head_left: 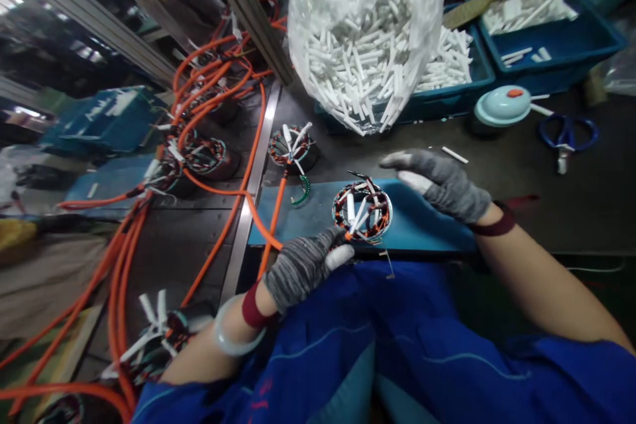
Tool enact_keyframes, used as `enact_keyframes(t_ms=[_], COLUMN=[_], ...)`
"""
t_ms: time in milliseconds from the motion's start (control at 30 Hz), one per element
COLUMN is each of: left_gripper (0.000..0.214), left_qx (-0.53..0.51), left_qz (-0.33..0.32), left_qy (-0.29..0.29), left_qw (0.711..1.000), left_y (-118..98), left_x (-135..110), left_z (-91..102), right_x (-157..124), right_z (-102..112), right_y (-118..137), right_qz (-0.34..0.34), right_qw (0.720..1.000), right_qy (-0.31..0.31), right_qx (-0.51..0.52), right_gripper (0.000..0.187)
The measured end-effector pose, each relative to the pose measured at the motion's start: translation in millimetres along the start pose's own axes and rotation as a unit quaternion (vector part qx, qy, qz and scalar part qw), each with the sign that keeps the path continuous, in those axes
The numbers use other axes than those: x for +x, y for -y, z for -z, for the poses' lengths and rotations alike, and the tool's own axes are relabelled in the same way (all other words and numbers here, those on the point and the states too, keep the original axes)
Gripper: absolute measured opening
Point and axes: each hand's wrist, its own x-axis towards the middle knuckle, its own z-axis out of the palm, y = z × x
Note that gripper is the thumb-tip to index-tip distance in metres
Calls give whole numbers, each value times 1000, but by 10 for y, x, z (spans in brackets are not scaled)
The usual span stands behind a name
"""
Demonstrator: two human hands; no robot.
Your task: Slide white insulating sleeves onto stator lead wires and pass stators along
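Observation:
A motor stator (338,209) wound with wire stands on a blue mat (427,222) in front of me. White sleeves (351,209) stick up from its middle. My left hand (308,265), in a grey glove with white fingertips, is closed at the stator's near left edge. Its fingers are wrapped round an orange cable (268,235) whose end meets the white sleeves. My right hand (437,182), gloved alike, hovers right of the stator with fingers stretched out and nothing in it. Thin wire ends hang off the stator's near side.
A clear bag of white sleeves (368,46) stands behind the stator. Blue bins (551,56), a light-blue lidded container (503,106) and blue-handled scissors (566,136) lie to the right. Another stator (292,146) and a green curved piece (302,191) are left, beside several orange cables.

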Motion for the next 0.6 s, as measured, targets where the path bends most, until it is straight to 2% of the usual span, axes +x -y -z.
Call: enact_keyframes(t_ms=[67, 133, 233, 367, 433, 500, 600], left_gripper=[32, 32, 34, 46, 49, 48, 47], left_qx=[-43, -43, -18, 23, 39, 52, 59], left_qz=[14, 19, 5, -10, -25, -46, -84], left_qy=[19, 35, 44, 33, 36, 39, 23], left_qw=[999, 998, 999, 999, 998, 997, 994], left_y=[-53, -78, -84, -3, 128, 309, 547], left_x=[53, 108, 116, 60, 99, 214, 477], left_z=[-41, -92, -261, -527, -556, -465, -128], right_x=[292, 547, 749, 720, 658, 592, 473], right_z=[-87, -209, -352, -452, -431, -337, -117], right_y=[-68, -124, -138, -16, 49, 82, 80], right_qz=[37, 92, 141, 146, 150, 128, 4], right_qw=[993, 974, 939, 904, 893, 906, 962], right_qy=[111, 208, 298, 292, 285, 258, 191], right_qx=[20, -9, -97, -276, -315, -309, -192], right_gripper=[36, 33, 27, 25, 28, 33, 45])
